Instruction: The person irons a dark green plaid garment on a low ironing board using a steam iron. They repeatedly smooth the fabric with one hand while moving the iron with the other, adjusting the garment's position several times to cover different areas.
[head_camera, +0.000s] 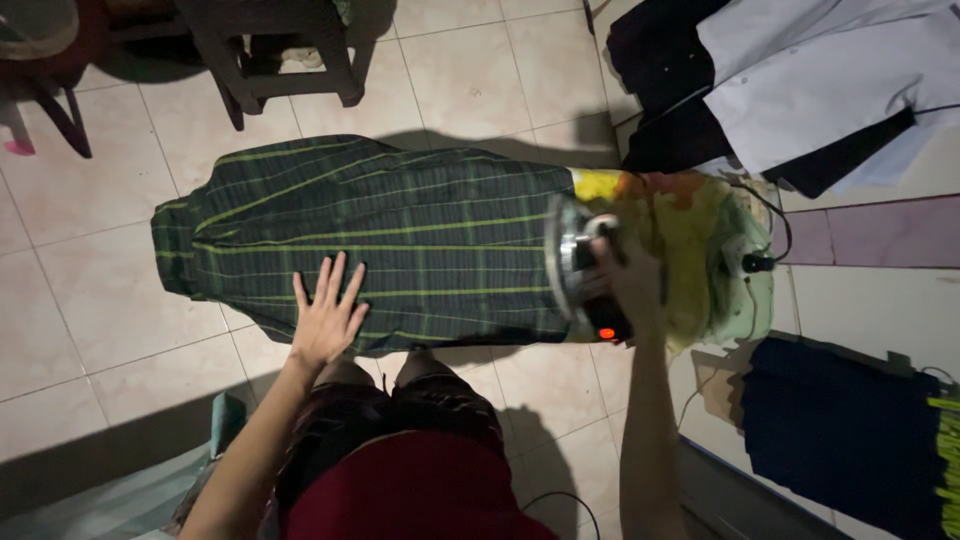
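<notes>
The left hand (326, 318) lies flat, fingers spread, on the dark green striped cloth (380, 240) draped over the ironing board (735, 275), while the right hand (632, 282) clamps the iron (585, 272) at the cloth's right end, hiding its handle, clothes (800, 90) piled beyond.

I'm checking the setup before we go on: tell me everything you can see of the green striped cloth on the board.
The green striped cloth is dark green woven fabric with thin yellow-green lines crossing in a plaid. It lies flat and spread along the ironing board, covering all but the yellow-covered right end, its left end rounded and hanging past the board's tip. The left hand presses flat on its near edge, fingers spread. The iron, gripped by the right hand, stands at its right edge.
</notes>
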